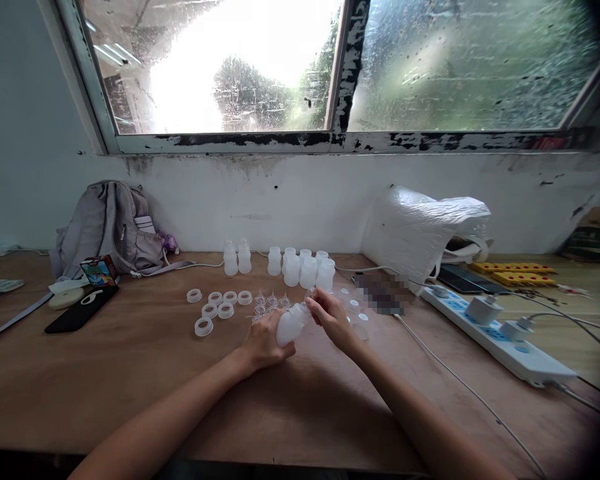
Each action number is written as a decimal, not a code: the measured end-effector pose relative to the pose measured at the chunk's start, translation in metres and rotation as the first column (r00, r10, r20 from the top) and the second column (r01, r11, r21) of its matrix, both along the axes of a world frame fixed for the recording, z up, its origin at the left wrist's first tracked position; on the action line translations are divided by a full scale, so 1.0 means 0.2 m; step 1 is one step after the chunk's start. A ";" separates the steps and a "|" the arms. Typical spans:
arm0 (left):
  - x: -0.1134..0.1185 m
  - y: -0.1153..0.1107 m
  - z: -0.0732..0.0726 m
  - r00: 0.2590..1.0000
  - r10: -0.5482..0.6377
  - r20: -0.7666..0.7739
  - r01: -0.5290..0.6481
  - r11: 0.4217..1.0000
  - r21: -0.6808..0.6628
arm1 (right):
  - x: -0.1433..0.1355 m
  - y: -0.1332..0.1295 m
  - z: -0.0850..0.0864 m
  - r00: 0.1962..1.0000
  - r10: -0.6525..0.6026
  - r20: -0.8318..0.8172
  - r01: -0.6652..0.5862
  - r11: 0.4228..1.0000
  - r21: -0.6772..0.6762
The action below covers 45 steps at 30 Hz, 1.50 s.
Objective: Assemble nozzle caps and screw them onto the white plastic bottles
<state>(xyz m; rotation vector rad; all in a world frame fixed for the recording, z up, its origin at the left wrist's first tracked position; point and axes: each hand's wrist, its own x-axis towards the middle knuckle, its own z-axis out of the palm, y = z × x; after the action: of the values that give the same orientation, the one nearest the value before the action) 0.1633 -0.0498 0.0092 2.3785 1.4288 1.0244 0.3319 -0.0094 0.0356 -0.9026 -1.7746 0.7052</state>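
My left hand (266, 341) is wrapped around the body of a frosted white baby bottle (291, 325), which tilts up to the right above the table. At its top end, my right hand (328, 313) has its thumb and fingers pinched on the bottle's translucent top; the fingers partly hide that part. Behind my left hand stand several clear bottle nipples (272, 300). White collar rings (225, 310) lie in loose rows to the left. Small translucent caps (363, 319) are grouped beside my right hand, partly covered by it.
Several open bottles (308, 272) stand near the wall, with two topped bottles (244, 257) left of them. A power strip (500, 340) with plugs and cables lies right, near a white foil bag (420, 227). At left are a backpack (110, 227) and a black phone (80, 312).
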 end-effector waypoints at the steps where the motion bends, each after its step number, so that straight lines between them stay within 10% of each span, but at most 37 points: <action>1: 0.00 0.00 0.00 1.000 -0.001 -0.010 0.001 1.000 0.001 | 0.00 0.01 0.00 1.000 0.012 0.004 -0.012 1.000 -0.004; 22: -0.02 0.02 0.00 0.999 0.051 -0.007 -0.052 0.993 -0.102 | -0.02 -0.02 0.01 0.991 0.094 0.093 -0.078 0.983 -0.164; 27: 0.00 0.01 0.02 0.960 -0.032 0.279 0.102 0.965 -0.240 | -0.02 -0.03 0.04 0.977 0.212 -0.022 -0.211 0.946 -0.248; 29: 0.00 0.01 0.03 0.852 -0.101 0.514 0.325 0.871 -0.369 | -0.01 -0.04 0.07 0.959 0.265 -0.099 -0.283 0.921 -0.268; 32: 0.01 0.00 0.02 0.560 -0.067 0.826 0.722 0.528 -0.447 | 0.00 -0.05 0.10 0.897 0.379 -0.230 -0.436 0.845 -0.308; 34: 0.01 -0.01 0.02 0.400 0.025 0.916 0.868 0.312 -0.387 | 0.00 -0.06 0.11 0.853 0.432 -0.293 -0.513 0.796 -0.321; 36: 0.02 -0.02 0.02 0.330 0.087 0.940 0.914 0.219 -0.342 | 0.00 -0.06 0.11 0.849 0.437 -0.296 -0.521 0.785 -0.336; 38: 0.04 -0.02 0.03 0.392 0.087 0.916 0.872 0.283 -0.400 | 0.01 -0.05 0.10 0.899 0.375 -0.227 -0.434 0.832 -0.346; 42: 0.05 0.02 0.05 0.646 0.051 0.761 0.503 0.721 -0.476 | 0.01 0.00 0.05 0.965 0.209 -0.156 -0.250 0.911 -0.328; 45: 0.02 0.07 0.05 0.672 0.121 0.731 0.276 0.874 -0.399 | 0.01 0.02 0.03 0.930 0.203 -0.305 -0.313 0.873 -0.373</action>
<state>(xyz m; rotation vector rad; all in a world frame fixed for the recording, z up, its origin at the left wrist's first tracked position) 0.1673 -0.0353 0.0194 1.3729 1.0609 1.2246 0.3337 -0.0051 0.0414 -0.8054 -1.5486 1.3572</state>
